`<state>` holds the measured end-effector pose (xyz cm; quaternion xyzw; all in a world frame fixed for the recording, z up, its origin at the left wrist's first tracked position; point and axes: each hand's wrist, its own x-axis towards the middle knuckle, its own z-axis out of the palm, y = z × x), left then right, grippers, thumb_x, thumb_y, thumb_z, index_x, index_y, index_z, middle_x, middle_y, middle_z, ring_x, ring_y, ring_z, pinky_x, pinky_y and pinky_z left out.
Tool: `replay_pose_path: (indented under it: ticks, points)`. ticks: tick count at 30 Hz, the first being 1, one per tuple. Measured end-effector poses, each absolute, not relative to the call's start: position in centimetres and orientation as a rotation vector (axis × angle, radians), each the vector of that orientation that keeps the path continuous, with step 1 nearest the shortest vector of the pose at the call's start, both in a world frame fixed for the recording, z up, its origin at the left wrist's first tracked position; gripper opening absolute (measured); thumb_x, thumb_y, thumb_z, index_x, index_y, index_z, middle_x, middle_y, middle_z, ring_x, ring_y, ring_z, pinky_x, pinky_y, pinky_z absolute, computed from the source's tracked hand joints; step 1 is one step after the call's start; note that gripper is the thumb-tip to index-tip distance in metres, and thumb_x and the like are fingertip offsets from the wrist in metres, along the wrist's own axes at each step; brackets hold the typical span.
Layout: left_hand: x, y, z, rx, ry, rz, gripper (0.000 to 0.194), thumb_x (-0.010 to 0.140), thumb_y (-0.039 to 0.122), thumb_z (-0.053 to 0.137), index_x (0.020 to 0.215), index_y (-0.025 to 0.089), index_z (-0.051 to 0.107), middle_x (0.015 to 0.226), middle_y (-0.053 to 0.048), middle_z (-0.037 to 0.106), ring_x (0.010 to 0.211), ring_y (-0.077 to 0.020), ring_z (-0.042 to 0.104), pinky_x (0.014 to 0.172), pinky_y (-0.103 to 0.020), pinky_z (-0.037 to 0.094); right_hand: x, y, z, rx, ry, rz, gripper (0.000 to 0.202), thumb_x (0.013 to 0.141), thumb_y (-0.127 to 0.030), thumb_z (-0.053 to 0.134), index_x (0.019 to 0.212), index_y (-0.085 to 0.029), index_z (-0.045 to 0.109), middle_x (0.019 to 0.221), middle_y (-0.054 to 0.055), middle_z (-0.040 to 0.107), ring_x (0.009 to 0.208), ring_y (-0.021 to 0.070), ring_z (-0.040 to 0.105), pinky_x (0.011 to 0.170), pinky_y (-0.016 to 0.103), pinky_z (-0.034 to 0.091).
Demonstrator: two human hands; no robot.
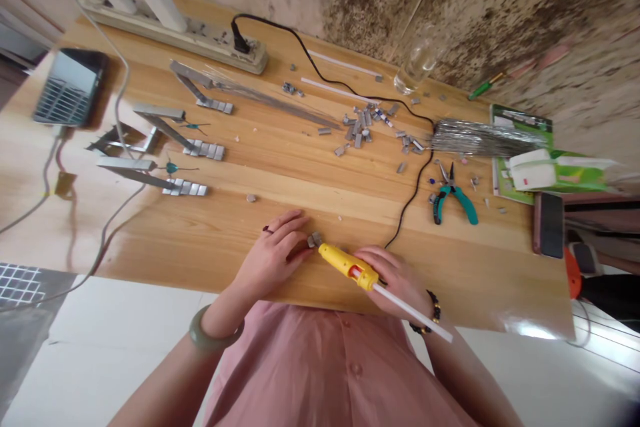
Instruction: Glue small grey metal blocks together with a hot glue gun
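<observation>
My right hand [395, 277] is wrapped round a yellow hot glue gun [345, 263], with a long white glue stick [415, 312] coming out of its back end. The gun's nozzle meets a small grey block [313, 239] just above the wood. My left hand [277, 250] pinches that block at its fingertips; the exact grip is partly hidden. A lone grey piece [251, 198] lies a little beyond my left hand. To the far left are several grey bent strips with rows of silvery blocks at their ends, such as the row of blocks [185, 187] nearest me.
Teal-handled pliers [454, 199] lie at the right, near a wire bundle [485, 138] and a phone [549, 225]. Loose grey blocks [359, 125] are scattered mid-table. A power strip [200, 40], a drinking glass [415, 70] and a black cord [414, 193] stretch along the back.
</observation>
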<state>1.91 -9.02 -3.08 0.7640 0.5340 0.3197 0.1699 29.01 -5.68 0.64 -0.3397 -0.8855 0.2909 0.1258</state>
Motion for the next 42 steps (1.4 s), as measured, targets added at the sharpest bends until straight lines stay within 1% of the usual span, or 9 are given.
replay_pose_path:
  ticks: [7,12,17,29,35,42]
  points:
    - [1.87,-9.02,-3.14,2.139,1.520,0.910,0.010,0.084,0.021,0.063,0.094,0.019,0.061,0.122,-0.011,0.064,0.128,-0.0279,0.049,0.100,-0.048,0.047,29.26,-5.78,0.62,-1.005,-2.580,0.840,0.039,0.084,-0.023,0.052,0.122,-0.020,0.053,0.116,0.011,0.064,0.106,0.0222,0.062,0.091,0.036,0.054]
    - [1.83,-9.00,-3.15,2.154,1.521,0.904,0.011,0.084,0.020,0.063,0.094,0.018,0.061,0.121,-0.011,0.064,0.128,-0.0273,0.048,0.100,-0.046,0.047,28.84,-5.46,0.56,-1.006,-2.548,0.857,0.037,0.083,-0.021,0.053,0.121,-0.019,0.053,0.115,0.010,0.064,0.104,0.0212,0.062,0.091,0.035,0.054]
    - [1.81,-9.02,-3.15,2.140,1.526,0.898,0.011,0.084,0.021,0.063,0.095,0.019,0.061,0.121,-0.011,0.065,0.128,-0.0274,0.048,0.101,-0.047,0.047,29.09,-5.54,0.30,-1.008,-2.565,0.858,0.039,0.083,-0.022,0.052,0.122,-0.020,0.053,0.116,0.010,0.064,0.105,0.0223,0.062,0.091,0.037,0.054]
    - [1.78,-9.03,-3.22,2.138,1.533,0.881,0.009,0.085,0.021,0.061,0.094,0.019,0.061,0.122,-0.011,0.064,0.127,-0.0280,0.049,0.100,-0.047,0.047,29.33,-6.01,0.38,-1.003,-2.550,0.884,0.038,0.084,-0.022,0.052,0.122,-0.019,0.053,0.115,0.011,0.064,0.105,0.0220,0.063,0.092,0.036,0.054]
    - [1.81,-9.02,-3.22,2.167,1.529,0.882,0.011,0.085,0.021,0.061,0.096,0.019,0.060,0.122,-0.011,0.064,0.128,-0.0276,0.048,0.100,-0.046,0.047,28.99,-5.83,0.23,-1.016,-2.522,0.834,0.038,0.084,-0.022,0.052,0.122,-0.020,0.053,0.115,0.011,0.064,0.105,0.0229,0.063,0.091,0.037,0.054]
    - [1.81,-9.05,-3.26,2.174,1.551,0.873,0.012,0.085,0.021,0.061,0.096,0.018,0.061,0.122,-0.011,0.064,0.127,-0.0280,0.049,0.100,-0.046,0.047,29.32,-6.15,0.44,-1.004,-2.550,0.867,0.038,0.083,-0.022,0.053,0.121,-0.019,0.054,0.115,0.011,0.064,0.104,0.0222,0.063,0.091,0.036,0.054]
